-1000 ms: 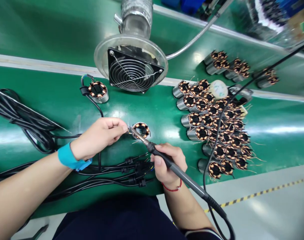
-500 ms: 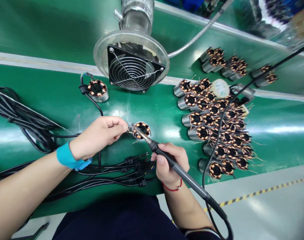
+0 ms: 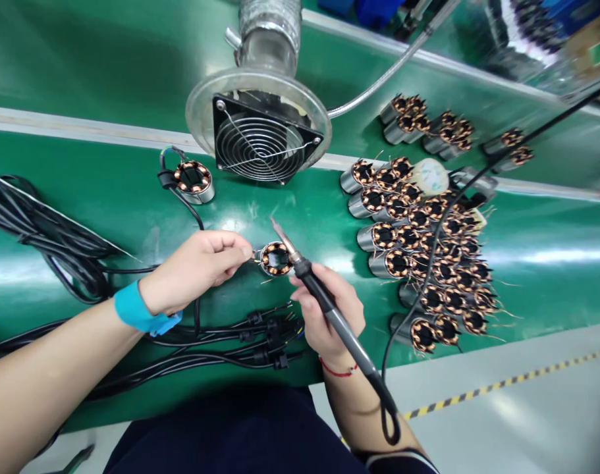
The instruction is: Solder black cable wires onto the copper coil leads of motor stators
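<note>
Between my hands a motor stator [image 3: 269, 268] with copper windings stands on the green bench, its ring facing up. My left hand [image 3: 213, 260], with a blue band at the wrist, pinches a thin wire [image 3: 255, 255] at the stator's left edge; the fingertips hide part of it. In my right hand [image 3: 334, 309] is a soldering iron [image 3: 336, 321], gripped like a pen. The iron's bare tip points up and away, above the stator's right side and apart from the wire. Another stator [image 3: 201, 192] with a black cable joined to it stands farther back on the left.
A fume extractor fan [image 3: 261, 145] hangs over the bench's back. Many stators [image 3: 398, 260] stand in rows at right, more on the rear ledge. Black cables [image 3: 215, 339] lie in front and a coil [image 3: 47, 230] at left. The iron's cord [image 3: 440, 227] crosses the right side.
The soldering iron's tip has lifted off the wire joint at the stator's left edge and swung up and right. My left hand keeps its pinch in the same place.
</note>
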A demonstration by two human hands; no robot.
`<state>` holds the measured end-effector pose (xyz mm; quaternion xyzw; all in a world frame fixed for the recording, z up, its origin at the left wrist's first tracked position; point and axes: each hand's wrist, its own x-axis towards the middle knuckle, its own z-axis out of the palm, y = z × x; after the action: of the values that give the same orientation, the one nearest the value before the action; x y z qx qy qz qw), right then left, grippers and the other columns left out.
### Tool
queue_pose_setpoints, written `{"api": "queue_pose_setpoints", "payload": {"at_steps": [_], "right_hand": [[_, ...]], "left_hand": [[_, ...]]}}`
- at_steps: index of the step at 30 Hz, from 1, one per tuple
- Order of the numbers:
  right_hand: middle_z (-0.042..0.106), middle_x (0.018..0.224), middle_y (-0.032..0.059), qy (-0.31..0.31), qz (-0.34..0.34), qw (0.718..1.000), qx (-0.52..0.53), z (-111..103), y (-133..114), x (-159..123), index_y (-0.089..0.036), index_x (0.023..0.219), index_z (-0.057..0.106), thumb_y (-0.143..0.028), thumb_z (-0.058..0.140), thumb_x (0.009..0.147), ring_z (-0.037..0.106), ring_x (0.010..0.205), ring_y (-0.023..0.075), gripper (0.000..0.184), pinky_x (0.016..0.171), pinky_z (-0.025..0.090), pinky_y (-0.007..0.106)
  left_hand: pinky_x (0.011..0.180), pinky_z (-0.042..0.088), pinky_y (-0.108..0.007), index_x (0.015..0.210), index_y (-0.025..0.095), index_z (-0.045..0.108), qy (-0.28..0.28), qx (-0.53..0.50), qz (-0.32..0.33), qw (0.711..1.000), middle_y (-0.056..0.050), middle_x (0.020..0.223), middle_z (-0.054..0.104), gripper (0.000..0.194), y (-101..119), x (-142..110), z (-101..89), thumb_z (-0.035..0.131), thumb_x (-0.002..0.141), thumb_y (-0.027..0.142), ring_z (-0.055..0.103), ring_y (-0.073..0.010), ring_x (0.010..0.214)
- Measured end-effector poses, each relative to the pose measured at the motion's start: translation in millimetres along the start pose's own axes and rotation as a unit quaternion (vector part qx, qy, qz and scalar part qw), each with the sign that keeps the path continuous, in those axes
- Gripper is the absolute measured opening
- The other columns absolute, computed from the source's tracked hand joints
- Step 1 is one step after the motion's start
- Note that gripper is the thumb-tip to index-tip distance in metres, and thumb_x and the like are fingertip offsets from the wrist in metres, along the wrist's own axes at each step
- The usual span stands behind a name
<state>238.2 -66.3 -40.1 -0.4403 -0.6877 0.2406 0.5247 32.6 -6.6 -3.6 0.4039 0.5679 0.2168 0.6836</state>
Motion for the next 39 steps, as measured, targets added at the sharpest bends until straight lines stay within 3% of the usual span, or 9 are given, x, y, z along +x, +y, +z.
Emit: {"api": "queue_pose_setpoints", "payload": {"at_steps": [4, 9, 14, 20, 25, 30, 34, 36, 39], "right_hand": [[0.071, 0.110, 0.0048, -0.076, 0.025, 0.997, 0.018, -1, -14, 15, -0.026, 0.141, 0.038, -0.019, 0.051, 0.094, 0.072, 0.082, 0.0158, 0.049, 0.074, 0.060, 0.032], [0.066, 0.118, 0.0048, -0.145, 0.054, 0.981, -0.115, 1, -36, 37, -0.024, 0.123, 0.051, -0.010, 0.049, 0.090, 0.064, 0.105, 0.0188, 0.036, 0.091, 0.052, 0.038], [0.067, 0.107, 0.0055, -0.165, 0.060, 0.970, -0.168, 15, -28, 41, -0.022, 0.121, 0.050, -0.012, 0.051, 0.087, 0.061, 0.099, 0.0214, 0.036, 0.087, 0.049, 0.040], [0.067, 0.101, 0.0029, -0.089, 0.035, 0.983, -0.155, 25, -19, 34, -0.024, 0.126, 0.046, -0.014, 0.053, 0.088, 0.061, 0.095, 0.0195, 0.041, 0.089, 0.046, 0.038], [0.068, 0.090, 0.0021, -0.130, -0.022, 0.973, -0.190, 33, -19, 35, -0.021, 0.120, 0.051, -0.013, 0.053, 0.088, 0.058, 0.091, 0.0194, 0.034, 0.091, 0.043, 0.040], [0.068, 0.084, -0.0019, -0.086, 0.004, 0.986, -0.141, 38, -14, 35, -0.024, 0.120, 0.051, -0.014, 0.054, 0.087, 0.061, 0.085, 0.0162, 0.034, 0.088, 0.044, 0.036], [0.067, 0.081, -0.0028, -0.058, 0.046, 0.997, -0.036, 39, -8, 29, -0.026, 0.124, 0.045, -0.014, 0.057, 0.086, 0.063, 0.082, 0.0154, 0.042, 0.087, 0.047, 0.037], [0.067, 0.082, -0.0024, -0.056, 0.068, 0.996, 0.004, 40, -5, 26, -0.026, 0.127, 0.043, -0.015, 0.057, 0.086, 0.063, 0.083, 0.0151, 0.044, 0.086, 0.049, 0.037], [0.067, 0.085, -0.0011, -0.048, 0.088, 0.995, 0.026, 41, -2, 23, -0.025, 0.129, 0.041, -0.017, 0.059, 0.087, 0.063, 0.086, 0.0151, 0.046, 0.085, 0.050, 0.035]], "left_hand": [[0.041, 0.020, -0.015, 0.074, 0.014, 0.059, -0.002, 0.002, -0.002, 1.000, 0.007, 0.051, 0.036, 0.018, 1, -1, -0.3, 0.058, 0.082, 0.030, 0.028, -0.0036, 0.045], [0.042, 0.020, -0.015, 0.072, 0.014, 0.058, -0.005, 0.004, 0.004, 1.000, 0.007, 0.051, 0.035, 0.019, 0, -2, 0.6, 0.058, 0.082, 0.031, 0.027, -0.0039, 0.045], [0.043, 0.021, -0.015, 0.073, 0.014, 0.057, -0.008, -0.004, 0.003, 1.000, 0.007, 0.052, 0.036, 0.020, 0, -2, 1.6, 0.059, 0.082, 0.032, 0.029, -0.0039, 0.046], [0.042, 0.021, -0.015, 0.073, 0.014, 0.057, -0.007, -0.012, 0.005, 1.000, 0.007, 0.052, 0.037, 0.018, 1, -2, 1.4, 0.059, 0.081, 0.030, 0.028, -0.0034, 0.045], [0.041, 0.021, -0.015, 0.072, 0.015, 0.053, -0.011, -0.024, 0.028, 0.999, 0.008, 0.049, 0.037, 0.016, 0, -4, 2.5, 0.055, 0.082, 0.027, 0.029, -0.0033, 0.043], [0.043, 0.029, -0.017, 0.077, 0.019, 0.045, 0.034, -0.001, 0.102, 0.994, 0.008, 0.053, 0.045, 0.009, -3, -8, 3.7, 0.050, 0.084, 0.021, 0.038, -0.0055, 0.043], [0.063, 0.047, -0.025, 0.081, 0.019, 0.053, 0.067, 0.168, 0.238, 0.954, -0.001, 0.078, 0.061, 0.012, -5, -16, 1.8, 0.049, 0.089, 0.028, 0.057, -0.0122, 0.067], [0.079, 0.048, -0.030, 0.082, 0.019, 0.058, 0.069, 0.261, 0.313, 0.911, -0.006, 0.098, 0.064, 0.017, -5, -19, 0.8, 0.046, 0.091, 0.027, 0.060, -0.0164, 0.087], [0.087, 0.046, -0.031, 0.088, 0.018, 0.061, 0.048, 0.339, 0.358, 0.869, -0.007, 0.102, 0.064, 0.022, -4, -22, -0.7, 0.041, 0.094, 0.022, 0.058, -0.0175, 0.096]]}}
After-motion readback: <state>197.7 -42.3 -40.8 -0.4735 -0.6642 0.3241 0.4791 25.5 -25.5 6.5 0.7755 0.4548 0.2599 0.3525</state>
